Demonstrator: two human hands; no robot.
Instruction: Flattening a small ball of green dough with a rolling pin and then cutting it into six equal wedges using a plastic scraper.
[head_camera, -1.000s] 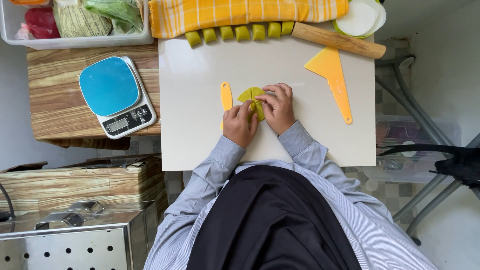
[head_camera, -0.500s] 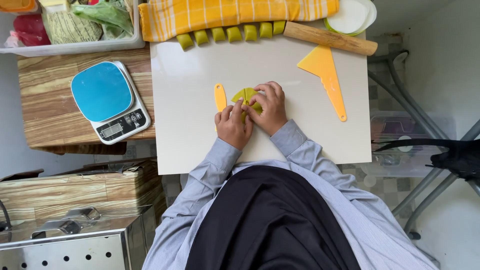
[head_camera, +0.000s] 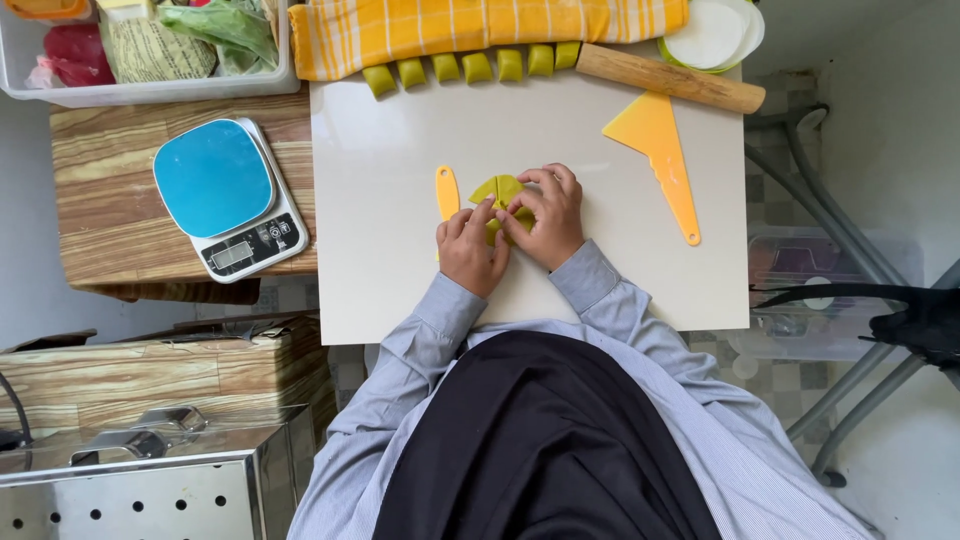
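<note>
My left hand and my right hand meet on a flat piece of yellow-green dough lying on the white board. Fingertips of both hands pinch and fold its near edge; part of the dough is hidden under the fingers. A small orange plastic tool lies just left of the dough, beside my left hand.
Several green dough lumps line the board's far edge below a yellow checked cloth. A wooden rolling pin, an orange scraper and round white wrappers lie at right. A blue-topped scale sits left, by a bin of vegetables.
Both hands stay on the dough, their fingers shifting a little as they fold it. The camera view has shifted slightly; nothing else on the board has moved.
</note>
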